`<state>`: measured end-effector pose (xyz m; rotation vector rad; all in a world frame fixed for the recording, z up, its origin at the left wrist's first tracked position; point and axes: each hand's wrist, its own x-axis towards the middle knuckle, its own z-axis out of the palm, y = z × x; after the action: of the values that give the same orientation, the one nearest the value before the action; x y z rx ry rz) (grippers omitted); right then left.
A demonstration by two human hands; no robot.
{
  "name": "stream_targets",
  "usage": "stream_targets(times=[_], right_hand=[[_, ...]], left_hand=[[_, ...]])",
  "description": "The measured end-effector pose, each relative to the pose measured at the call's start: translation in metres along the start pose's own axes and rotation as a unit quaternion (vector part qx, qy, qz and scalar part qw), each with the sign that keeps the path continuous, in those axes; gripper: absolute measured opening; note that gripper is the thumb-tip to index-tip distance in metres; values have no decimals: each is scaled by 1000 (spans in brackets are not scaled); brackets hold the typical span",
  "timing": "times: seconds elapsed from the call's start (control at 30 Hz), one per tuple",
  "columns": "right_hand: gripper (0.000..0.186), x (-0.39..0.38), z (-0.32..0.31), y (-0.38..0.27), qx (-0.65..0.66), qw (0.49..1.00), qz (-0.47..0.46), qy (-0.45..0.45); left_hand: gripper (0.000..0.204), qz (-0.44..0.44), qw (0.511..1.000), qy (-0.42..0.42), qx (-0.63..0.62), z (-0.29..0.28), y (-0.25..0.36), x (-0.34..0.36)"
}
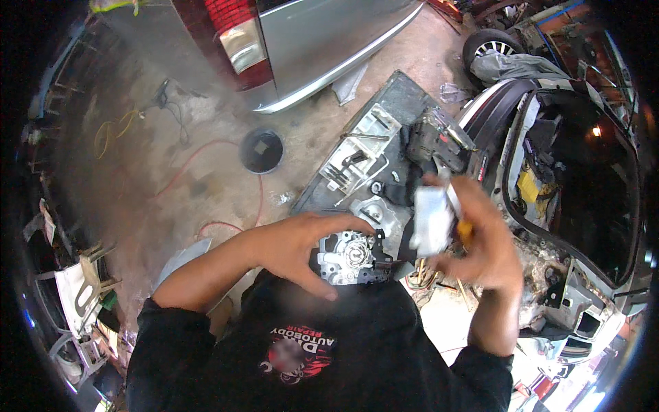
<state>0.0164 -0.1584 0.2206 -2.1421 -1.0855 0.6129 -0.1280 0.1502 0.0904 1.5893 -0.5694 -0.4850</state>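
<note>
1. Landmark: the grey metal mechanism, a cast part with a round hub and black plastic edge, held just above the person's chest near the lower centre of the view. All positions below are given against it.
2. Far left of the mechanism: concrete floor with a yellow cord and a red hose lying loose on it.
3. Up and left of the mechanism: a round black drain pan standing on the floor.
4. Well above it: the rear of a silver car with a red tail lamp.
5. Immediately left, touching: left hand. Fingers curled around the mechanism, thumb over its top edge, one finger under its lower edge. Firm hold.
6. Just above it: a dark door panel lying flat, with metal brackets and parts on it.
7. Just right of the mechanism: right hand, fingers closed around a white boxy part, blurred. A yellow piece shows behind the part; cannot tell what it is.
8. Far right: an open white car body shell, dark interior, with a wheel above it.
</note>
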Motion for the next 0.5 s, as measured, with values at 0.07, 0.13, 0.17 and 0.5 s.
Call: stream_targets(times=[0.07, 0.13, 0.17, 0.5], right_hand=[[98, -19, 12, -24, 34, 998, 42, -18], [99, -31, 28, -37, 28, 998, 45, 15], [98, -41, 34, -40, 27, 997, 66, 29], [88, -80, 49, -51, 44, 988, 132, 63]], left_hand=[[102, 7, 1000, -28, -14, 0, 6, 13], [98, 2, 1000, -22, -21, 7, 1, 15], [95, 2, 999, -27, -27, 10, 0, 20], [96, 1, 997, -81, -18, 25, 14, 53]])
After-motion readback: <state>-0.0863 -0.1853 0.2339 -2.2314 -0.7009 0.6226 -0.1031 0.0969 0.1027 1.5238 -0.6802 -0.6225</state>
